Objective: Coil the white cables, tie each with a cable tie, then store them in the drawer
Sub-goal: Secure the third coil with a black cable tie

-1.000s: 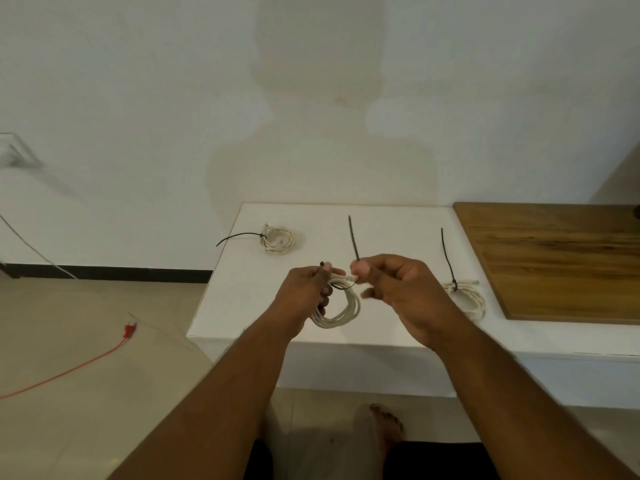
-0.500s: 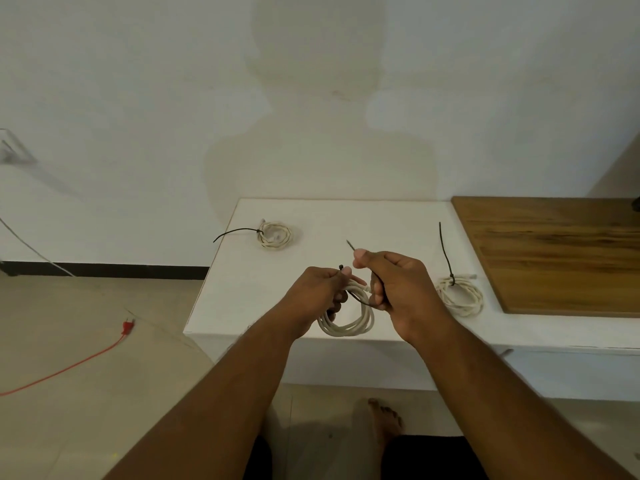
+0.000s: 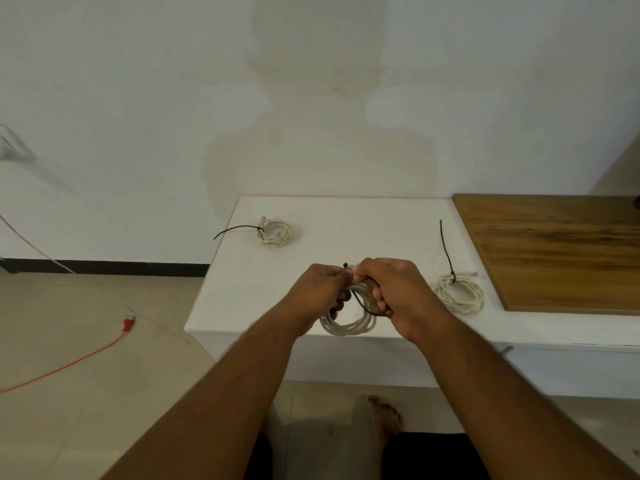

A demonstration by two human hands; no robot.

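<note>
Over the front edge of the white table (image 3: 242, 282) I hold a coiled white cable (image 3: 348, 325). My left hand (image 3: 318, 289) grips the top of the coil. My right hand (image 3: 391, 289) pinches a black cable tie (image 3: 362, 303) that loops around the coil, its head showing between my thumbs. A second tied coil (image 3: 276, 232) lies at the back left of the table, its black tie tail pointing left. A third tied coil (image 3: 459, 292) lies to the right, its tie tail standing up and back.
A wooden board (image 3: 554, 251) covers the table's right part. On the floor at left runs a red cord with a plug (image 3: 128, 322). A thin white wire (image 3: 34, 249) hangs along the wall. My bare foot (image 3: 386, 420) stands below the table edge.
Both hands have drawn together and lowered slightly. The tie's long tail, which stood up behind my fingers, now bends down around the coil into my right hand.
</note>
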